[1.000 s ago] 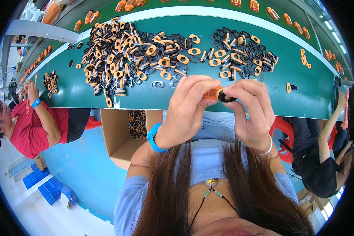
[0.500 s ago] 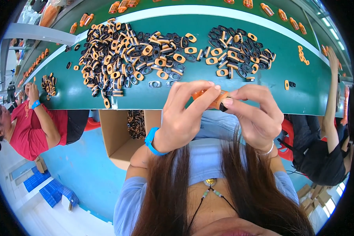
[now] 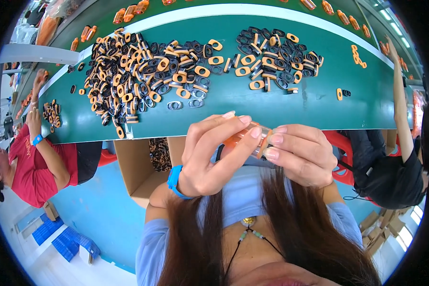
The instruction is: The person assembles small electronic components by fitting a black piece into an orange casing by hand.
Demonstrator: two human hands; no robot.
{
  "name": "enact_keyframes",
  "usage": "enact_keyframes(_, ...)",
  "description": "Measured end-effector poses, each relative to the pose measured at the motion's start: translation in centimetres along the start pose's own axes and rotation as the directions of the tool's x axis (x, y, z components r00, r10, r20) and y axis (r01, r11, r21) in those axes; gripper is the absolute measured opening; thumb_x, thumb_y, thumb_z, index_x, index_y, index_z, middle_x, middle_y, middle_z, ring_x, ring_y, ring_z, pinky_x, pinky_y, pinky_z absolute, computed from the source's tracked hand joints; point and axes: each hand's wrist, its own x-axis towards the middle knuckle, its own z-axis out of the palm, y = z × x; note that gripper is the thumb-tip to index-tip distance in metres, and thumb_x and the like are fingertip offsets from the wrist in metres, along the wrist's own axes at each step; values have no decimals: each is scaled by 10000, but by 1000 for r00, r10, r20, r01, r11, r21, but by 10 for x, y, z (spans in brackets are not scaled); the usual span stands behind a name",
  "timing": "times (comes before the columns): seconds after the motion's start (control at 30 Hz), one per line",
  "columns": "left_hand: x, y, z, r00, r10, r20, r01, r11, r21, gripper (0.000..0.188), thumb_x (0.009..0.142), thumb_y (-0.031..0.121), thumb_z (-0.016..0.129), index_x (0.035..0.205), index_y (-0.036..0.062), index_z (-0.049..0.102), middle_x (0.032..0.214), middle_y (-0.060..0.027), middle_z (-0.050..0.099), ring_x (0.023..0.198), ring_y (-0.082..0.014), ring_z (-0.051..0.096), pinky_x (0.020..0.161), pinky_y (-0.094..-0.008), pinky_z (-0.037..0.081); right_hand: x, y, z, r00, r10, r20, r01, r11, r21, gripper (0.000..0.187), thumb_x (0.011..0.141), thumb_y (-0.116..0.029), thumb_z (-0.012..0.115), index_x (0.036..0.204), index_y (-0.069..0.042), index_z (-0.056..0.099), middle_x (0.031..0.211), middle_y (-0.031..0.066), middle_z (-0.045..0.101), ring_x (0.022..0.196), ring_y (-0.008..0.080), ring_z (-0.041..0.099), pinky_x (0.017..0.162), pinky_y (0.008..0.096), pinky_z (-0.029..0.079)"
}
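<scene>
Both hands pinch one small orange part just in front of a green worktable.

From left to right: a co-worker in a red shirt (image 3: 31,167) sits at the table's left end; an open cardboard box (image 3: 138,167) stands under the green table (image 3: 224,100); a large heap of orange and black oval rings (image 3: 143,71) lies on it, with a smaller, mostly black heap (image 3: 276,55) to the right. The left hand (image 3: 209,157), a blue wristband (image 3: 174,181) on its wrist, closes thumb and fingers on the orange part (image 3: 245,136); the right hand (image 3: 302,155) grips its other end with its fingertips. A second co-worker in dark clothing (image 3: 395,162) reaches onto the table at far right.
</scene>
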Motion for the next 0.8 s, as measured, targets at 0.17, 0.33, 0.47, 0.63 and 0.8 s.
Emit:
enact_keyframes(0.17,2,6,-4,1000,5,27,-5,1000,11,327,646,19,699,973,32,690,1036,-146,612,882,-244,564,752,-333,539,-1,-2,-3,999,10,53,-10,1000,-6,217,649,64,705,824,-57,663,890,79,621,798,242,627,650,296,540)
enact_keyframes(0.33,4,9,0,999,0,-41,1,999,45,239,650,34,716,887,59,697,934,-122,658,807,-239,600,713,-327,548,0,-2,-4,998,26,55,-28,999,28,211,653,30,725,821,-77,660,887,57,596,740,215,590,600,270,510)
enact_keyframes(0.47,6,9,-4,999,30,-19,-30,999,28,289,667,42,722,955,50,694,959,-127,647,839,-237,580,696,-316,548,-4,1,-1,999,-42,-6,42,999,18,205,651,14,731,824,-64,652,863,65,594,725,210,581,586,266,507)
enact_keyframes(0.63,8,10,-6,999,42,-5,-41,998,47,233,683,55,707,914,54,678,942,-130,654,815,-247,607,705,-324,546,-5,2,2,991,-116,-73,113,992,-46,162,664,-12,726,803,-39,646,815,82,594,714,212,587,566,271,509)
enact_keyframes(0.8,8,11,-6,999,32,-7,-31,998,46,241,678,41,712,916,51,678,948,-131,653,813,-241,607,708,-323,545,-4,4,3,993,-97,-74,96,995,-22,231,635,-20,738,853,-49,666,877,61,618,749,194,602,638,264,517)
